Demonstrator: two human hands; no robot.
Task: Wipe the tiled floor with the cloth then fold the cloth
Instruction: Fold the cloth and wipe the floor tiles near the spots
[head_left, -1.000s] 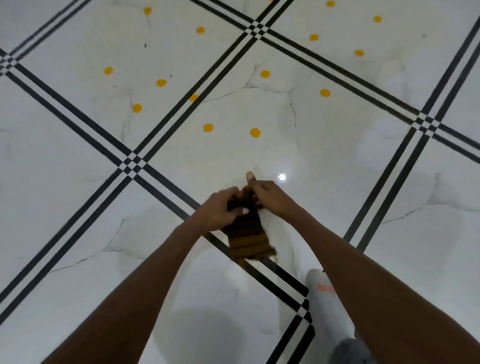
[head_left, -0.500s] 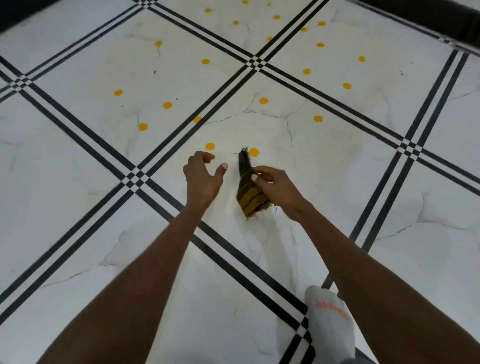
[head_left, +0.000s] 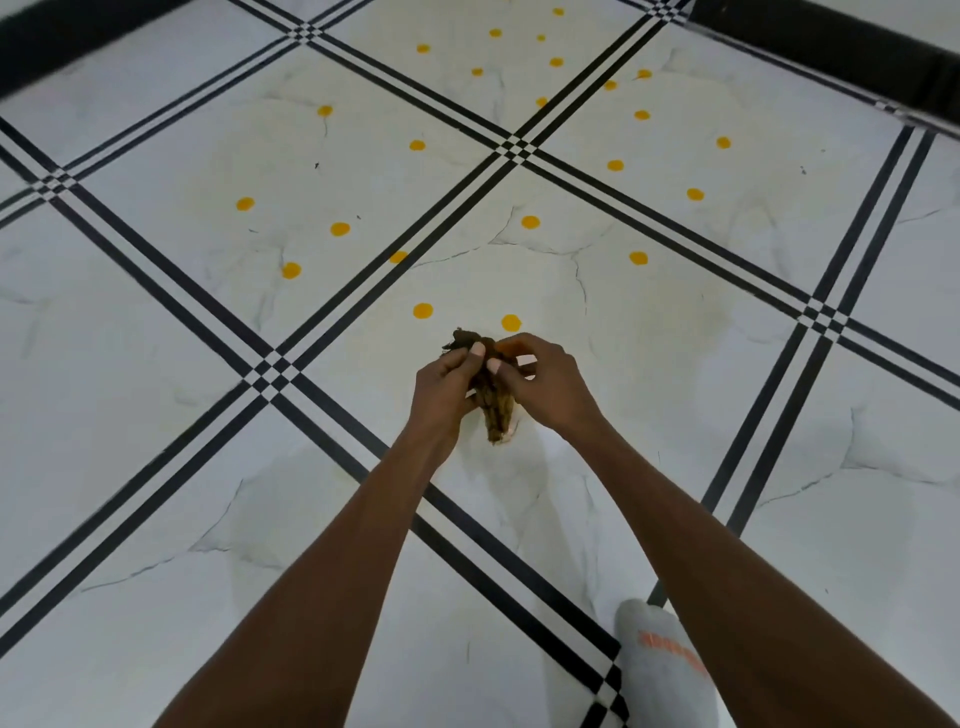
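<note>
While both of my hands are up off the floor, the brown cloth (head_left: 492, 395) sits bunched between them above the white tile, its lower end hanging free near the middle of the view. My left hand (head_left: 441, 384) has its fingers closed around the cloth's left side and upper end, and my right hand (head_left: 545, 387) pinches the same upper end from the right, thumb and fingertips pressed onto the fabric. I judge the wiping part to be over or paused, since the cloth is not in contact with the tiled floor (head_left: 727, 364), and I take this to be the folding stage. It is not finished: the cloth looks like a narrow, rumpled bundle with a frayed top, not a flat, squared fold, so the edges need lining up and at least one more fold. Whether the floor is actually clean I cannot tell; the yellow dots (head_left: 510, 322) scattered over the far tiles look like markings. Little stands in the way. My socked foot (head_left: 662, 660) is at the near right, well apart from the hands, and a dark border (head_left: 831, 47) runs along the far right edge.
</note>
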